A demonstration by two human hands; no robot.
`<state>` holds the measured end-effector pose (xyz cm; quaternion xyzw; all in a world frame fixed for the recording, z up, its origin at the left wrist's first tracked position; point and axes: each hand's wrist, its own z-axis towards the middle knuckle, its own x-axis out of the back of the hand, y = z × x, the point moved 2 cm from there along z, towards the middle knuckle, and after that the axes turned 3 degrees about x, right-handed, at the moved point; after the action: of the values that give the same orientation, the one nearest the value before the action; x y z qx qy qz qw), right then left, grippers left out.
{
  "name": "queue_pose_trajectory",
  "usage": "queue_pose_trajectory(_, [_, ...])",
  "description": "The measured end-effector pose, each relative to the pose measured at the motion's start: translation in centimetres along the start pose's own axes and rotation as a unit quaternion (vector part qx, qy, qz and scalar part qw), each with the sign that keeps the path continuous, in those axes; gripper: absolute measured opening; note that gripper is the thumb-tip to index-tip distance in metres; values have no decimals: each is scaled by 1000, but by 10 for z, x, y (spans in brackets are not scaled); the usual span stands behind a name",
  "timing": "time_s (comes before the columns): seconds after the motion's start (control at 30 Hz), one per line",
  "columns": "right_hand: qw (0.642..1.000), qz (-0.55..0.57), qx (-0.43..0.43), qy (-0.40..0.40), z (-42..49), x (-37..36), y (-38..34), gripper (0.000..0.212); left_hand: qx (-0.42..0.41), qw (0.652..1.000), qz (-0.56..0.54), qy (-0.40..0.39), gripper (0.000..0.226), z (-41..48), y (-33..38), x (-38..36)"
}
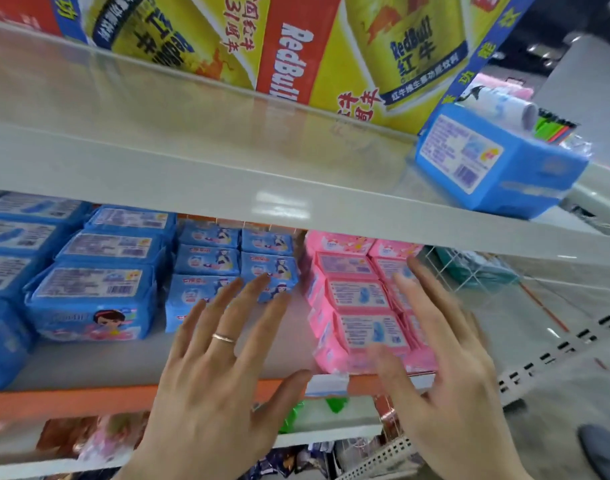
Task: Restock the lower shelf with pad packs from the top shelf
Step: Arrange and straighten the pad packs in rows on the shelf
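One blue pad pack (497, 164) lies at the right end of the grey top shelf (199, 168). Below it, the lower shelf (71, 398) with an orange front edge holds large blue packs (95, 299) on the left, small blue packs (234, 258) in the middle and stacked pink packs (362, 306) on the right. My left hand (213, 375), wearing a ring, hovers with spread fingers in front of the small blue packs. My right hand (445, 368) is spread in front of the pink packs. Neither hand holds anything.
Large Red Bull cartons (296, 46) stand at the back of the top shelf. A roll and coloured sticks (525, 116) lie behind the blue pack. A white wire basket (469, 271) hangs right of the pink packs. More goods fill the shelf below (106, 441).
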<state>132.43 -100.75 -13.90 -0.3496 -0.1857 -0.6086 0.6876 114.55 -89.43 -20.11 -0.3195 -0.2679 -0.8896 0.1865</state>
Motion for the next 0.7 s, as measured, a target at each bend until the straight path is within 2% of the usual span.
queue_pose_trajectory(0.23, [997,20,44,66,17,41,-5,56,-44,995,-15,85,54,21,44,39])
queue_pose_trajectory(0.7, [993,55,6,103,44,80,26,58,-73,990,35,114,52,63,83,70])
